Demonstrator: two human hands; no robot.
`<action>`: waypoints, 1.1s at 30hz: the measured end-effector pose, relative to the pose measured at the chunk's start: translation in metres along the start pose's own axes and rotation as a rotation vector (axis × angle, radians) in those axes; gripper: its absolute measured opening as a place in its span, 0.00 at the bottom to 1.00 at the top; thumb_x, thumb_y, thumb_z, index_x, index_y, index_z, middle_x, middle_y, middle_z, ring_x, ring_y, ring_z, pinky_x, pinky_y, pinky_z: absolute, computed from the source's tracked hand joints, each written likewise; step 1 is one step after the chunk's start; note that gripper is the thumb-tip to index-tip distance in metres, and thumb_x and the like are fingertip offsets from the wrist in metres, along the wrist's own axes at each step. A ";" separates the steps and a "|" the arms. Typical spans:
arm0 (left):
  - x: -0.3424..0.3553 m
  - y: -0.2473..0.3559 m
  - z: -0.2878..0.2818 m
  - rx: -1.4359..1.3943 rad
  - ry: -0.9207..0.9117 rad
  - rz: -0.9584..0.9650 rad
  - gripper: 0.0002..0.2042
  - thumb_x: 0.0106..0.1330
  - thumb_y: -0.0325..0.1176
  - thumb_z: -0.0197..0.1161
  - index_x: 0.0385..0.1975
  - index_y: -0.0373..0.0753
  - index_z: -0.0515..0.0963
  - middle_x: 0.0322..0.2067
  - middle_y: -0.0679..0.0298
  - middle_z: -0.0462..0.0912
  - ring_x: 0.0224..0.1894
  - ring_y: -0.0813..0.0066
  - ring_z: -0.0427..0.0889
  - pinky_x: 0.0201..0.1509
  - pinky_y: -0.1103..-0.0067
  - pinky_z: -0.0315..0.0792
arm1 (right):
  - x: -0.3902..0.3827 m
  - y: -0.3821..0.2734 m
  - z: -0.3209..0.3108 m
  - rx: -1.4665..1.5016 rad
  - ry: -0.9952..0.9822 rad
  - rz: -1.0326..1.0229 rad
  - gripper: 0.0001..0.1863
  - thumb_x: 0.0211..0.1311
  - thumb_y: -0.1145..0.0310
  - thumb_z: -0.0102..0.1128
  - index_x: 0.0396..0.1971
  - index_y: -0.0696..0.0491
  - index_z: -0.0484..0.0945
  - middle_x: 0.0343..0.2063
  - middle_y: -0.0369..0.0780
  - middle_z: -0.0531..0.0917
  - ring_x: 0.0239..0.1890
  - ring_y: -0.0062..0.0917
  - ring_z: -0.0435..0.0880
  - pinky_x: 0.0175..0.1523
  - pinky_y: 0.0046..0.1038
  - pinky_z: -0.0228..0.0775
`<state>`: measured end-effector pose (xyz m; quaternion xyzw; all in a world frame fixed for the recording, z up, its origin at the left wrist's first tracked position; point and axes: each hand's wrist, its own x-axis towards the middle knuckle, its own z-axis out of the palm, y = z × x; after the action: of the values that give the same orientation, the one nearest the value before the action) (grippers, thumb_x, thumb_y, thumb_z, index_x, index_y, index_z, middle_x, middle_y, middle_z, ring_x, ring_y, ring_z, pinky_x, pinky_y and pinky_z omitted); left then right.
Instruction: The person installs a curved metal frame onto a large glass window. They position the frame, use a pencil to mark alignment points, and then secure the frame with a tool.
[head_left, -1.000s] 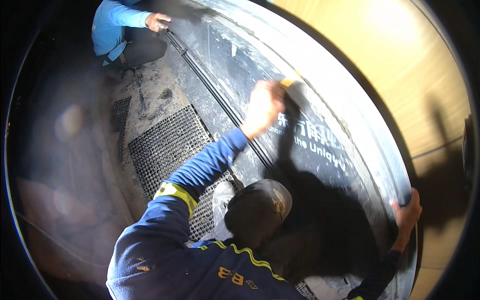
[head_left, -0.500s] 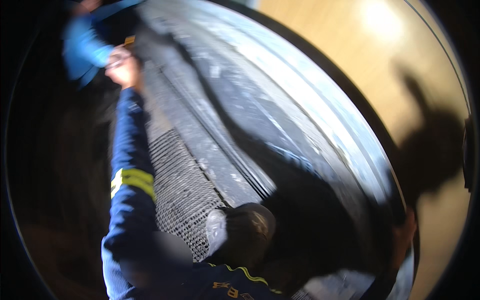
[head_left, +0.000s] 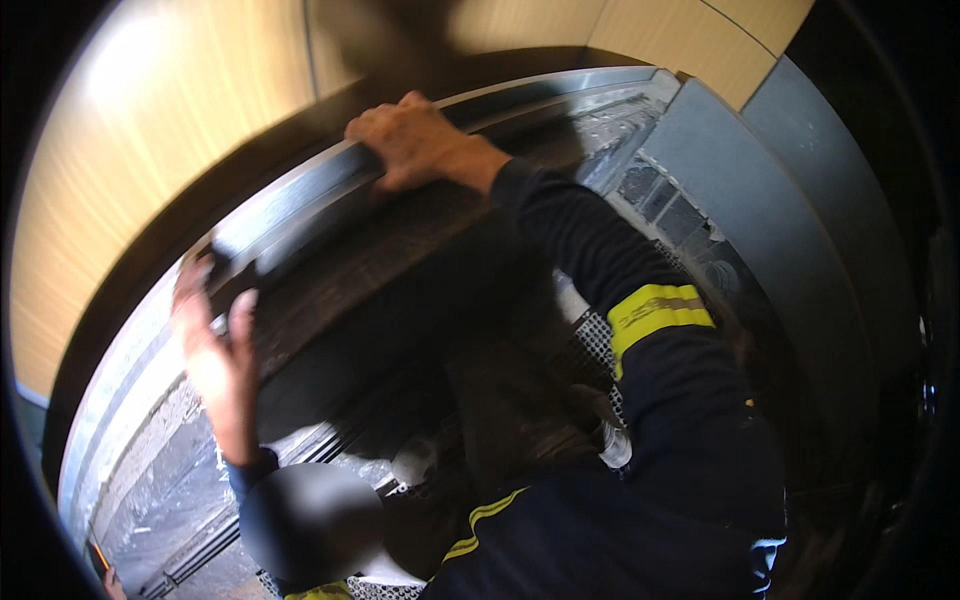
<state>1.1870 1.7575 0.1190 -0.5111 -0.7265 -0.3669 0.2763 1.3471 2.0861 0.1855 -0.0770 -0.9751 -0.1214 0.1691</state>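
A long curved metal edge [head_left: 300,190] runs along the wood-look panelling in front of me. My right hand [head_left: 410,145] lies on it near the middle, fingers bent over its top. My left hand [head_left: 215,355] is farther left, thumb and fingers apart, with its fingertips at the same edge; nothing shows in its grasp. Below the edge, a deep shadow hides much of the dusty ledge [head_left: 150,500] and what lies on it.
Wood-look panels [head_left: 180,130] rise beyond the edge. Grey panels [head_left: 740,190] stand at the right, beside a dusty recess [head_left: 665,205]. Perforated matting [head_left: 595,340] and grooved tracks [head_left: 215,550] lie below. Another person's hand [head_left: 115,583] shows at the lower left, near a thin orange item [head_left: 98,553].
My view has swung round toward the panelling. My left hand, earlier stretched out beside a blue sleeve or cloth, is now at the metal edge. My right hand shows clearly on that edge.
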 end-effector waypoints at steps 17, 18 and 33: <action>0.038 0.109 0.115 0.333 0.083 -0.283 0.32 0.64 0.46 0.66 0.71 0.49 0.71 0.73 0.61 0.68 0.82 0.59 0.55 0.81 0.39 0.45 | -0.021 0.028 0.005 0.144 0.076 -0.110 0.45 0.43 0.54 0.82 0.63 0.53 0.72 0.54 0.47 0.80 0.62 0.44 0.77 0.64 0.46 0.65; 0.037 0.111 0.113 0.265 0.099 -0.289 0.37 0.60 0.48 0.70 0.72 0.51 0.70 0.73 0.62 0.68 0.82 0.59 0.54 0.80 0.35 0.42 | -0.022 0.025 0.008 0.132 0.126 -0.143 0.45 0.41 0.59 0.85 0.62 0.55 0.72 0.52 0.47 0.79 0.61 0.46 0.76 0.62 0.47 0.65; 0.040 0.104 0.120 0.329 0.182 -0.321 0.42 0.52 0.53 0.74 0.72 0.56 0.71 0.72 0.65 0.68 0.81 0.62 0.55 0.81 0.33 0.39 | -0.008 0.012 -0.002 0.178 0.068 -0.087 0.46 0.38 0.58 0.88 0.59 0.55 0.72 0.52 0.47 0.80 0.60 0.47 0.76 0.60 0.51 0.65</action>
<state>1.2694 1.8987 0.1068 -0.3020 -0.8205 -0.3275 0.3583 1.3574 2.0959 0.1865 -0.0153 -0.9781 -0.0438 0.2027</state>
